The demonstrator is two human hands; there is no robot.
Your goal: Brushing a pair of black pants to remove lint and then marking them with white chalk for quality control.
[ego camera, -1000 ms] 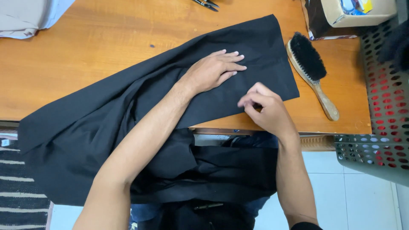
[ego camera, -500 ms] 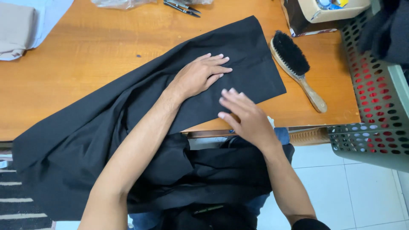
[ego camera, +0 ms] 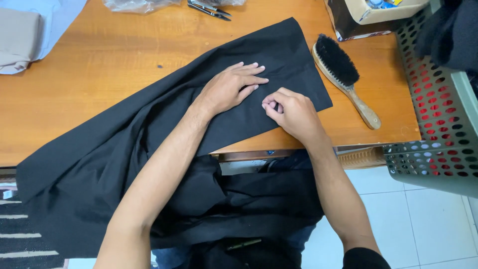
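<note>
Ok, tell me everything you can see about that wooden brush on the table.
The brush has a pale, oblong wooden back, a dense pad of black bristles and a short, rounded wooden handle. It lies on the orange-brown table with the bristles showing, set diagonally, its head toward the far side and its handle toward the near right edge. It sits just right of the black cloth, near or at its edge, with the perforated grey basket further right. Neither hand touches it; the right hand is the nearer.

Open cardboard box (ego camera: 368, 15) (brown, dark-sided) at table's (ego camera: 99, 99) far right corner
</note>
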